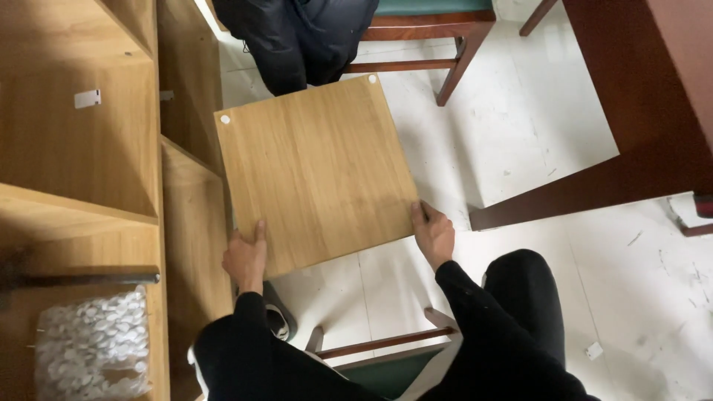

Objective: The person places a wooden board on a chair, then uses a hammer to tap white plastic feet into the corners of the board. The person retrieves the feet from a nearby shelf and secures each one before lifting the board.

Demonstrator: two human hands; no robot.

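Note:
I hold a square light-wood panel (pixel 316 174) flat in front of me, above the floor. Two small white round caps sit at its far corners. My left hand (pixel 246 257) grips the panel's near left corner, thumb on top. My right hand (pixel 434 233) grips the near right corner. Both arms are in black sleeves. I sit on a wooden chair with a green seat (pixel 386 365), and my black-trousered knee (pixel 523 286) shows at the right.
A light-wood cabinet frame (pixel 89 148) with open compartments lies at the left, a clear bag of white caps (pixel 93 345) on it. Another person in dark trousers (pixel 297 37) sits on a chair (pixel 445 30) ahead. A dark red-brown table (pixel 639 111) stands at the right on white tiles.

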